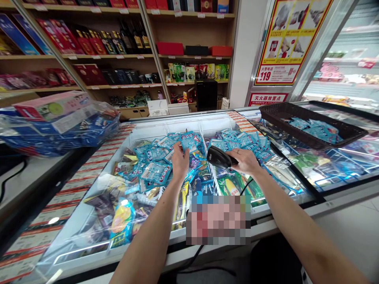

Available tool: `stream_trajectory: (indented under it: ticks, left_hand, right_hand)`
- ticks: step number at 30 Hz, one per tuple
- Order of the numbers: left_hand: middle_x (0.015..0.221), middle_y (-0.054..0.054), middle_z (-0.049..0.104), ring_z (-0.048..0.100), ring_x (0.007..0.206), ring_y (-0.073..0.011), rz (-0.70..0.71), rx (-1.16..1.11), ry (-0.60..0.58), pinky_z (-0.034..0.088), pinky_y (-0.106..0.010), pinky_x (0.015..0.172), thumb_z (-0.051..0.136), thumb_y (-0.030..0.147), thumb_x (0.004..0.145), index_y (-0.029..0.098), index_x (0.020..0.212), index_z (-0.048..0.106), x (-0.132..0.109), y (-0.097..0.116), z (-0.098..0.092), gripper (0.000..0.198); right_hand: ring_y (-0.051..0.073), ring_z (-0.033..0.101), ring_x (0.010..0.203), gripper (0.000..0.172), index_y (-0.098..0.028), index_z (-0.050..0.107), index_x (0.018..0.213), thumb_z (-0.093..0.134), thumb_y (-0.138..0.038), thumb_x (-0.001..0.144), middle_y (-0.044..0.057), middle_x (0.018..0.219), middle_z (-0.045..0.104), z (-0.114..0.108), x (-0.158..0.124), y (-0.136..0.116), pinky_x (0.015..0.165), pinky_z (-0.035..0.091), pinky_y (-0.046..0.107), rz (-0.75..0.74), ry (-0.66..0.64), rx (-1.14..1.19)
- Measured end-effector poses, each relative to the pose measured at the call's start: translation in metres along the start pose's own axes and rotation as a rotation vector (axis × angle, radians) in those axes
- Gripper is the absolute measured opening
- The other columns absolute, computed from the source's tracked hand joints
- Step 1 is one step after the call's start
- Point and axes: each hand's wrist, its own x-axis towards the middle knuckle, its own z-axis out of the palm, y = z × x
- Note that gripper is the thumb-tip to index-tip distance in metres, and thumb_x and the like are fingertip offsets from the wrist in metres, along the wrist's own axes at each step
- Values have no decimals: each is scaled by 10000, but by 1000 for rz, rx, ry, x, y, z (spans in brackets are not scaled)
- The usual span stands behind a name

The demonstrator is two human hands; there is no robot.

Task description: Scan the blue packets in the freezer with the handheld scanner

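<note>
"While a black barcode scanner (218, 157) is gripped in the right hand (246, 161), how far has the work been carried?"

"Partway, it seems: one blue packet (191, 142) is pinched at its near edge by the fingers of the left hand (180, 158), but whether it has been scanned cannot be told. More packets are heaped to left (155, 170) and right, and some are gathered in the brown basket (352, 132); which are finished and which are left is not shown."

"Where is it held?"

"Over the left heap's far part, near the white wire divider (211, 169)."

"How is it to be described?"

"Flat, light blue, printed in white and red; its lettering cannot be read."

"And the right fingers?"

"Closed around the scanner's handle, partly hidden."
</note>
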Motion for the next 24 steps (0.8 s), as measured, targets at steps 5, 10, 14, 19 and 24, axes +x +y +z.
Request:
stream_trajectory:
  ticks: [5, 10, 14, 19, 24]
  left_hand:
    - [1076, -150, 607, 596, 970, -243, 56, 102, 82, 455, -372, 838, 441, 352, 893, 138, 1303, 396, -1, 1, -1, 465]
    - [1339, -200, 479, 482, 1220, -283, 114, 178, 87, 389, -405, 990, 362, 325, 920, 115, 1379, 339, -2, 7, -4, 505]
    - [1376, -205, 443, 453, 1251, -280, 158, 221, 73, 382, -409, 1009, 340, 268, 918, 92, 1411, 291, -2, 7, -7, 526]
    - [1275, -227, 503, 500, 1169, -304, 154, 274, 71, 404, -449, 962, 340, 230, 908, 80, 1402, 322, 0, 3, -12, 516]
    - [1376, -183, 422, 373, 1275, -336, 204, 332, 116, 305, -526, 1016, 393, 212, 888, 170, 1298, 479, -3, 8, -18, 421]
  right_hand:
    - [179, 623, 872, 366, -232, 560, 1191, 570, -272, 828, 42, 945, 680, 2, -2, 3, 723, 447, 258, 49, -10, -37]
    - [204, 603, 906, 479, -229, 489, 1278, 596, -327, 822, 54, 987, 658, 0, 5, 1, 752, 438, 288, 59, -38, -84]
    - [230, 568, 946, 466, -213, 495, 1255, 586, -386, 832, 76, 1010, 629, -5, 17, -9, 805, 420, 326, 28, -52, -102]
    - [251, 522, 978, 484, -209, 468, 1274, 597, -355, 831, 89, 1036, 603, -12, 35, -15, 850, 384, 370, -8, -76, -113]
    - [259, 506, 991, 470, -213, 497, 1238, 635, -308, 800, 81, 1041, 603, -18, 60, -18, 902, 336, 399, 23, -49, -90]
